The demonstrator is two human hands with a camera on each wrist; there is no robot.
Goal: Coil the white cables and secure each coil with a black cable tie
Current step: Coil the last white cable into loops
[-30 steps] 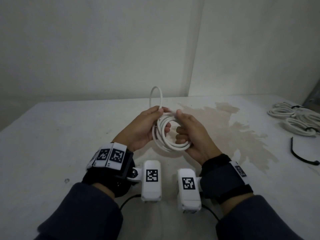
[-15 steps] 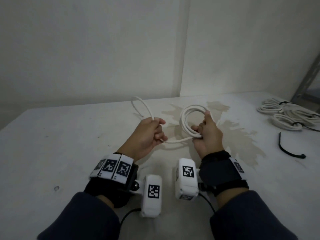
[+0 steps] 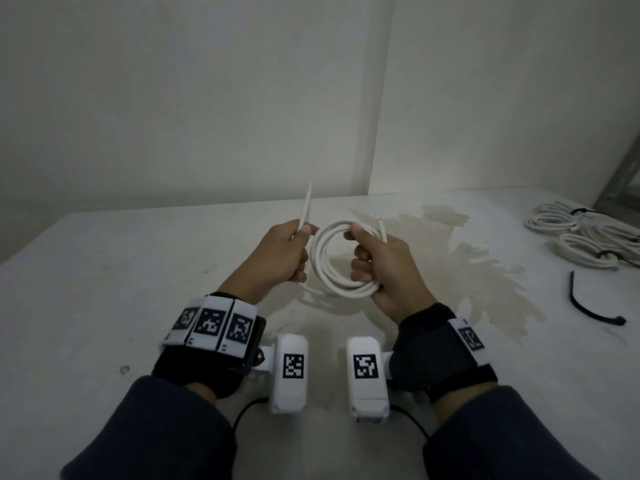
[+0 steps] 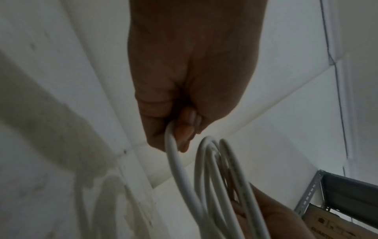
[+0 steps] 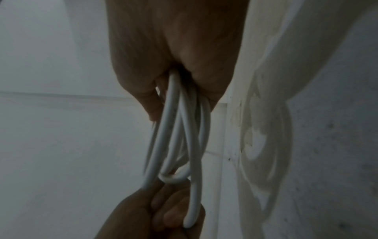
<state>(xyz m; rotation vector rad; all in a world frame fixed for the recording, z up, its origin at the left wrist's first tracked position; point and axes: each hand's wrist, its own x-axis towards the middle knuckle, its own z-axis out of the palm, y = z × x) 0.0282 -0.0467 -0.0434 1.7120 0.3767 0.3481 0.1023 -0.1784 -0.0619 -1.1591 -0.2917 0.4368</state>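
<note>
Sleeves (image 3: 156,431) of dark cloth fill the near edge of the head view, and beyond them sit black wrist straps with white marker tags and two white camera boxes (image 3: 290,372), each wired with a thin black lead. Past those, above the table (image 3: 86,289), both hands are raised around one white cable (image 3: 341,289) wound into a few round loops. The right hand (image 3: 384,268) has its fingers curled through the coil (image 5: 180,129), loops bunched between thumb and fingers on the coil's right side; a short cable end pokes up just behind its thumb. The left hand (image 3: 277,258) is closed round the free end (image 3: 306,206), which sticks up and slightly away from its fist, while the strand below the fist runs down into the bottom of the coil. In the left wrist view the left fingers (image 4: 184,134) are folded tight on that single strand, with the loops just beside them. The coil hangs in the air, clear of the table. A brownish stain (image 3: 467,265) spreads over the tabletop beneath and beyond the right hand. Farther right lies a loose black tie (image 3: 588,306), bent into a shallow curve and touching nothing else. At the far right edge rest finished coils (image 3: 585,244), white bundles with black ties round them. Pale walls meet in a corner behind the table.
</note>
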